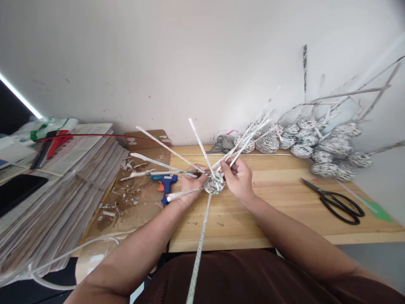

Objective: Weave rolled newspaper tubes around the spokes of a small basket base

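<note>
A small round woven piece of rolled newspaper (214,185) sits between my hands above the wooden table, with several long paper tubes (200,139) fanning out of it. My left hand (192,182) is closed around its left side. At its upper right, my right hand (237,175) pinches paper tubes between thumb and fingers. One long tube (202,236) runs down from the piece toward my body. Just left of my left hand lies a blue hot glue gun (167,185) with an orange trigger.
Several woven paper balls (332,145) with sticking-out tubes are piled at the back right. Black-handled scissors (335,200) lie on the right of the wooden table (272,215). Stacked newspapers (79,181) and a phone (20,192) are at left. Paper scraps litter the brown cardboard (126,211).
</note>
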Motion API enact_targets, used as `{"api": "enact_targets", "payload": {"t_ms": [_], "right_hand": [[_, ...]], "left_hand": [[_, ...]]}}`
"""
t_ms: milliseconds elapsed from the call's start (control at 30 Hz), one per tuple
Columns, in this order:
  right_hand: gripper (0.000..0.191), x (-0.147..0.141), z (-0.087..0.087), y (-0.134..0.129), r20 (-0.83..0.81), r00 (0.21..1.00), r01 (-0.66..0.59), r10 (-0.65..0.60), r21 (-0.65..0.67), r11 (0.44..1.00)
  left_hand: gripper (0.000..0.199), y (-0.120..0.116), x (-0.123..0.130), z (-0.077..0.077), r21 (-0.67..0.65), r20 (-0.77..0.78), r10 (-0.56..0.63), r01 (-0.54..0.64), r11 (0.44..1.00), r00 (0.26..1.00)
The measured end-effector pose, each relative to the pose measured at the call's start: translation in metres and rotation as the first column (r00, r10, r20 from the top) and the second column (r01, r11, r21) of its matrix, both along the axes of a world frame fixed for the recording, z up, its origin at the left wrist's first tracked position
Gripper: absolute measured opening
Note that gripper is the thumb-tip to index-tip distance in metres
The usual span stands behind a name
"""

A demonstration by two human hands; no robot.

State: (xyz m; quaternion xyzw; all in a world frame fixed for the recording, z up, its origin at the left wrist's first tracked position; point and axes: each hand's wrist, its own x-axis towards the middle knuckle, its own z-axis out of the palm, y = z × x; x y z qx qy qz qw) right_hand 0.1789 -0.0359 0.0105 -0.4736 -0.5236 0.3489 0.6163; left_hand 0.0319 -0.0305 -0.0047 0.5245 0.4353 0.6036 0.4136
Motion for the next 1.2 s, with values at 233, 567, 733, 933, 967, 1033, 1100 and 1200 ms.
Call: {"api": "enact_targets", "payload": {"t_ms": [233,567,733,933,967,1033,1100,1200], "right_hand": [[0.037,-0.001,0.006,0.001,-0.171,0.985,-0.041,0.015,-0.152,0.988],[0.033,-0.001,0.007,0.002,-0.290,0.956,-0.010,-0.043,-0.180,0.984],[0.023,0.000,0.009,0.003,-0.260,0.964,0.035,-0.063,-0.112,0.993],[0.034,0.002,0.005,0.000,-0.242,0.969,-0.063,0.042,-0.080,0.995],[0.032,0.002,0.006,-0.001,-0.251,0.967,-0.065,0.044,-0.076,0.995],[0.028,0.001,0.007,-0.004,-0.256,0.965,-0.081,0.061,-0.066,0.995],[0.026,0.000,0.008,-0.006,-0.208,0.974,-0.103,0.091,-0.049,0.993],[0.027,-0.003,0.008,-0.008,-0.129,0.985,-0.128,0.117,-0.078,0.989]], "left_hand": [[0.015,-0.003,0.000,0.001,-0.015,0.000,0.032,-0.032,0.999,0.999],[0.017,0.004,-0.002,-0.007,-0.078,0.075,-0.059,0.064,0.995,0.995],[0.015,0.002,0.000,-0.005,-0.091,0.092,-0.068,0.076,0.993,0.993],[0.013,0.005,-0.003,-0.005,-0.054,-0.003,0.014,-0.014,0.998,1.000],[0.013,0.006,-0.005,-0.005,-0.050,-0.015,0.037,-0.038,0.998,0.999],[0.012,0.008,-0.007,-0.005,-0.036,-0.035,0.078,-0.079,0.996,0.996],[0.012,0.010,-0.008,-0.006,-0.017,-0.025,0.102,-0.102,0.995,0.994],[0.011,0.009,-0.007,-0.008,0.009,0.015,0.098,-0.098,0.995,0.995]]}}
